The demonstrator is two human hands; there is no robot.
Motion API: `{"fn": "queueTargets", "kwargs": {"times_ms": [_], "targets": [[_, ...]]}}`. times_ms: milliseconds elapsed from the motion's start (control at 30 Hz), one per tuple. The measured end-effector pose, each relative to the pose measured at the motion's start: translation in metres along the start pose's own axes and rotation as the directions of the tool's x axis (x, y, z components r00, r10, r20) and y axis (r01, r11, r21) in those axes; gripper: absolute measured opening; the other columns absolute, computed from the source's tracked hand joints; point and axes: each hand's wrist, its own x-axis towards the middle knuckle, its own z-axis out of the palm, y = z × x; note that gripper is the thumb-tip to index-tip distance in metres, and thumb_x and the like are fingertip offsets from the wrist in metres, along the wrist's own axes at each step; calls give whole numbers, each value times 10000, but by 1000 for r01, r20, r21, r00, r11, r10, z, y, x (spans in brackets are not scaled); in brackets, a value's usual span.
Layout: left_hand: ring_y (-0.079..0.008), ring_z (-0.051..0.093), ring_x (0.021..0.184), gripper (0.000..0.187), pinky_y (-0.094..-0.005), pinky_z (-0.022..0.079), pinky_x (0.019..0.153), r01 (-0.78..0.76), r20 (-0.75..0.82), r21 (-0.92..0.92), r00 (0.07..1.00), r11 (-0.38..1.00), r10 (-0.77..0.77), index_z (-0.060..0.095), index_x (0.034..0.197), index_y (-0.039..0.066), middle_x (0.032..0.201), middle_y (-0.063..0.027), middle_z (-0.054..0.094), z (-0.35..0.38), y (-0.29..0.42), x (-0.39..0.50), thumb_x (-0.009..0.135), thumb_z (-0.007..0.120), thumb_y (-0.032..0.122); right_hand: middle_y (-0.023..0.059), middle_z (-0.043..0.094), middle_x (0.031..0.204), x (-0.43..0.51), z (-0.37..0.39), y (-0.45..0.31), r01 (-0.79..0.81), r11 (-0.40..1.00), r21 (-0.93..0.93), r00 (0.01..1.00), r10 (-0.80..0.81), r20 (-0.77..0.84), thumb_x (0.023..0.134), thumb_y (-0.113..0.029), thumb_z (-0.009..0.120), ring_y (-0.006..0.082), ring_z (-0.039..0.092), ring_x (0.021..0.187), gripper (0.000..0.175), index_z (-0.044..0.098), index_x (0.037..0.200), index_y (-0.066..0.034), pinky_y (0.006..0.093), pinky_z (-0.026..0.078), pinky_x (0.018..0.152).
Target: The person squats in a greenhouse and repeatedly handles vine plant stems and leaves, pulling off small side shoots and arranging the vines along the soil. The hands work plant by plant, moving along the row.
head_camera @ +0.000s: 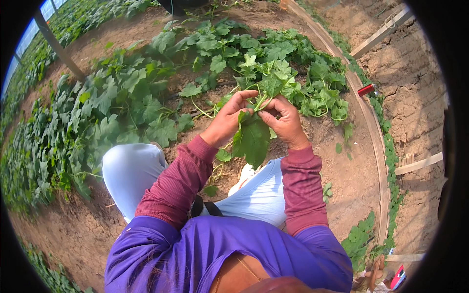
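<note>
Both hands meet over a leafy vine shoot in front of my crossed-over knees. My left hand [238, 113] pinches the green stems [261, 103] between thumb and fingers. From the other side, my right hand [285, 119] grips the same stems with thumb and forefinger. A broad green leaf [253, 137] hangs below my fingers, and another lobed leaf [272, 85] stands above them. Behind the hands, the vine's paler leaves [282, 69] spread over the soil. Where the stems run under my fingers is hidden.
Dense vine rows [121, 91] cover the ground to the left and ahead. A curved wooden board [366, 106] edges the bed at right, with a red can [366, 89] lying on it. A post [58, 47] stands at upper left; wooden stakes [381, 33] lean against the earthen wall [414, 91].
</note>
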Motion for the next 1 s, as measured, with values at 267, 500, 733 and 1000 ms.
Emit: {"fn": "queueTargets", "kwargs": {"times_ms": [267, 500, 733, 1000], "targets": [[-113, 498, 1057, 435, -271, 436, 897, 114, 25, -125, 993, 986, -111, 384, 1339, 50, 1182, -34, 515, 1, -7, -3, 937, 520, 149, 32, 536, 905, -3, 9, 2, -45, 992, -115, 999, 45, -7, 808, -59, 580, 143, 535, 812, 127, 571, 934, -47, 269, 441, 756], [-84, 502, 1043, 377, -247, 429, 890, 129, 40, 71, 990, 989, -132, 465, 1306, 41, 1167, -11, 546, 5, -18, -4, 947, 512, 146, -3, 532, 747, 5, -14, 15, -14, 826, 563, 831, 322, -453, 898, -85, 493, 59, 438, 518, 82, 469, 976, -83, 202, 355, 462], [-141, 562, 883, 217, -275, 462, 772, -30, 33, 547, 999, 837, 14, 605, 1091, 20, 946, -50, 587, 3, -52, -4, 908, 548, 123, -49, 532, 751, 0, -42, 5, -272, 862, 427, 875, 406, -262, 893, -179, 596, 7, 383, 535, 213, 601, 1081, -79, 152, 283, 465], [-205, 581, 762, 175, -315, 466, 669, -98, 42, 796, 993, 597, 106, 618, 1023, 22, 856, -76, 576, 6, -64, -11, 864, 589, 89, -76, 520, 751, 2, -33, 15, -366, 894, 260, 902, 410, -138, 896, -252, 615, -3, 394, 595, 243, 599, 1020, -44, 173, 324, 520]]}}
